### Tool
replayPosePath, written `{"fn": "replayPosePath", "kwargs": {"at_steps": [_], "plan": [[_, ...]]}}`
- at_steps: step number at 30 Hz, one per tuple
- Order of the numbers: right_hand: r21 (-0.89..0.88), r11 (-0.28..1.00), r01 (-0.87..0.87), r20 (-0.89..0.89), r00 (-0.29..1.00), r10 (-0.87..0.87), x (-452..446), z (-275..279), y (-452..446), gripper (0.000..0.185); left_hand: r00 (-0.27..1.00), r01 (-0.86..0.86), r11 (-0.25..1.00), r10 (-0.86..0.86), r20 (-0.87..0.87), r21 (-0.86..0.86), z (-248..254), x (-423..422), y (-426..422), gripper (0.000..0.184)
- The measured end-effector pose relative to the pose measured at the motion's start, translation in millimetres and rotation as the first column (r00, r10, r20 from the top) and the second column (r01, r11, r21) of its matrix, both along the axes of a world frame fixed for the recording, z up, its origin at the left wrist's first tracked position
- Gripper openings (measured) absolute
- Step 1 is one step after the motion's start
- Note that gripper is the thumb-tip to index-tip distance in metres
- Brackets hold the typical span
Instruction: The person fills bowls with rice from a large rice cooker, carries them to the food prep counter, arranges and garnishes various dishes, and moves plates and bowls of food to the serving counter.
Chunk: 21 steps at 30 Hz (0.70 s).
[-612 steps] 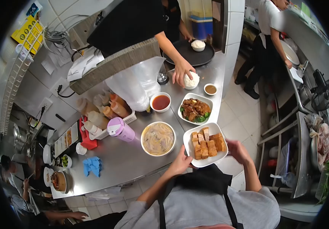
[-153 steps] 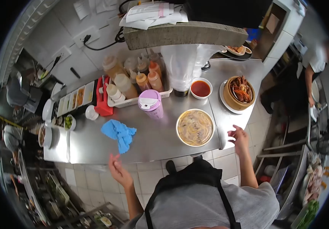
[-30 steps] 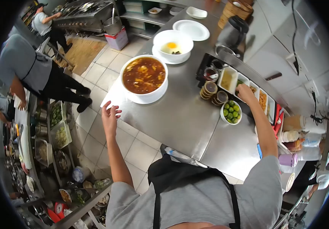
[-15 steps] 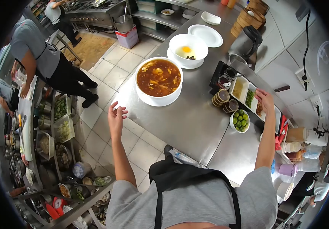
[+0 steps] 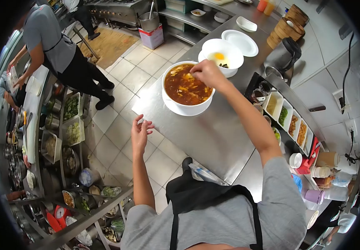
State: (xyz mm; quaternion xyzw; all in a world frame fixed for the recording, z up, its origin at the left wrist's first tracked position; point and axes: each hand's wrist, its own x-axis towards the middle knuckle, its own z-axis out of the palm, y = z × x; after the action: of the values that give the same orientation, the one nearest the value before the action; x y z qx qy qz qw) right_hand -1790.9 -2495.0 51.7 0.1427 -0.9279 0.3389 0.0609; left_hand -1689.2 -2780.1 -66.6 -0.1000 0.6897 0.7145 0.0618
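Over the right side of a white bowl (image 5: pixel 164 86) my right hand (image 5: pixel 209 75) is held with its fingers pinched together. Whatever they hold is too small or hidden to make out. Brown soup (image 5: pixel 184 89) with pale and yellow shreds fills the bowl, which stands on a white plate (image 5: pixel 184 113). To the lower left, past the table edge, my left hand (image 5: pixel 140 135) hangs in the air, fingers apart and loosely bent, holding nothing. Just behind the soup is another white bowl (image 5: pixel 237 61) containing an egg yolk and dark pieces; my right hand partly overlaps it.
White trays of chopped green garnish (image 5: pixel 283 116) and brown bits (image 5: pixel 301 133) line the right side. Limes (image 5: pixel 276 134) are mostly hidden by my right arm. A white oval plate (image 5: pixel 246 43) and a jug (image 5: pixel 282 56) stand farther back. A co-worker (image 5: pixel 50 33) stands at the left counter.
My right hand has moved left from the garnish trays to above the soup, still pinched. My left hand stays beside the table edge. The view has shifted slightly.
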Motion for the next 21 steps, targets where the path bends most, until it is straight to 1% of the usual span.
{"fn": "replayPosePath", "kwargs": {"at_steps": [1,2,5,6,7,9,12,15,16,18,19,20,21], "plan": [[0.093,0.995,-0.044,-0.124,0.991,0.055,-5,-17,-7,0.012,1.0,-0.003,1.0,0.003,0.004,-0.009,-2,2,-4,0.035],[0.233,0.966,-0.112,-0.095,0.986,0.137,-11,-30,-9,0.009,1.0,-0.004,1.0,0.004,0.008,-0.017,-3,5,-8,0.035],[0.348,0.929,-0.123,-0.22,0.953,0.209,-7,-27,-12,0.008,1.0,-0.012,0.999,0.012,0.016,-0.038,-1,9,-13,0.035],[0.398,0.916,-0.06,-0.163,0.977,0.134,-1,-10,-19,0.009,1.0,-0.014,0.999,0.014,0.02,-0.045,-1,10,-13,0.035],[0.419,0.908,-0.019,-0.153,0.984,0.09,-2,-8,-21,0.008,1.0,-0.014,0.999,0.015,0.012,-0.044,-2,10,-13,0.035],[0.459,0.885,0.071,-0.139,0.99,-0.008,-5,-6,-25,0.008,1.0,-0.007,0.999,0.006,-0.008,-0.043,-3,9,-10,0.035],[0.294,0.956,-0.02,-0.103,0.993,0.053,-7,-19,-22,0.009,0.999,0.053,0.998,-0.053,-0.002,-0.03,-1,3,3,0.035],[0.219,0.974,0.061,-0.249,0.968,-0.005,-6,-25,-21,0.011,0.987,0.161,0.987,-0.161,0.029,-0.011,0,-4,24,0.036],[0.238,0.969,0.065,-0.189,0.982,-0.02,-7,-21,-20,0.012,0.981,0.185,0.982,-0.186,0.046,0.019,4,-7,32,0.037],[0.313,0.949,-0.031,-0.198,0.975,0.097,-10,-40,-18,0.01,0.975,0.22,0.975,-0.219,0.029,-0.031,8,-11,41,0.037],[0.328,0.945,0.024,-0.361,0.927,0.102,-12,-52,-20,0.008,0.964,0.266,0.962,-0.266,0.021,-0.053,9,-12,46,0.037],[0.366,0.926,0.088,-0.266,0.964,0.013,11,-21,-32,0.007,0.95,0.312,0.946,-0.311,0.023,-0.091,14,-12,47,0.039],[0.432,0.888,0.158,-0.41,0.911,0.037,19,-25,-32,0.011,0.95,0.311,0.948,-0.309,0.038,-0.072,10,-15,47,0.039]]}}
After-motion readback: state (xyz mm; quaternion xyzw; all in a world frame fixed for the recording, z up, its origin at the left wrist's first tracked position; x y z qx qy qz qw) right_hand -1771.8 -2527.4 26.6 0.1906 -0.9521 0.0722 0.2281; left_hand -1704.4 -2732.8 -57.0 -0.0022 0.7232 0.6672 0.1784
